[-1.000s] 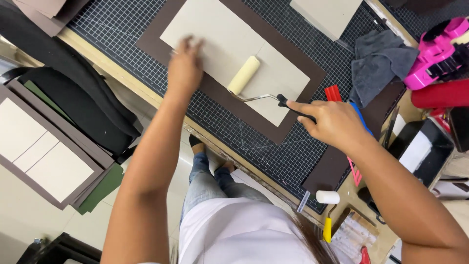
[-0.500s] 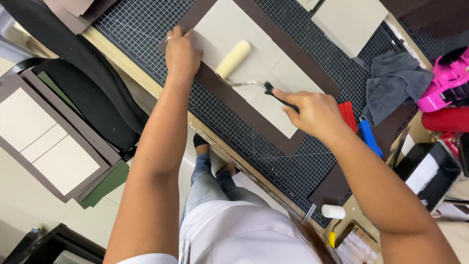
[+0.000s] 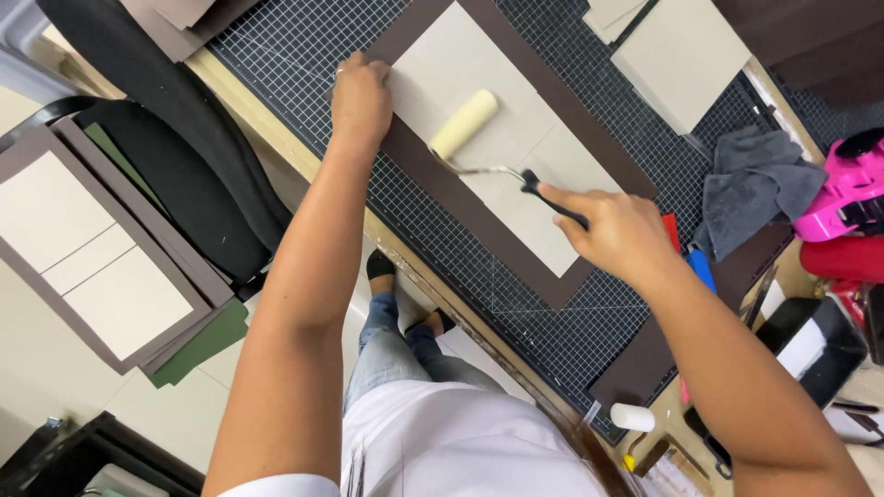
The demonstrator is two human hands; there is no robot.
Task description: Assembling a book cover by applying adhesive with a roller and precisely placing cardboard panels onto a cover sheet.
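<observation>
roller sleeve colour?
Pale cream-yellow. The roller sleeve shows best in the head view, resting on the beige board, held by the right hand.

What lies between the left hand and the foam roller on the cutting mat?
In the head view, only bare beige board lies between the left hand and the foam roller. The hand presses the brown sheet at the board's edge.

cream roller (image 3: 463, 124) — lying on beige boards (image 3: 479, 101) | brown sheet (image 3: 433, 179) — flat underneath

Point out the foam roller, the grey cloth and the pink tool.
foam roller (image 3: 464, 123), head view, middle of the cream sleeve.
grey cloth (image 3: 755, 184), head view, centre of the crumpled fabric.
pink tool (image 3: 843, 198), head view, its pink body.
</observation>
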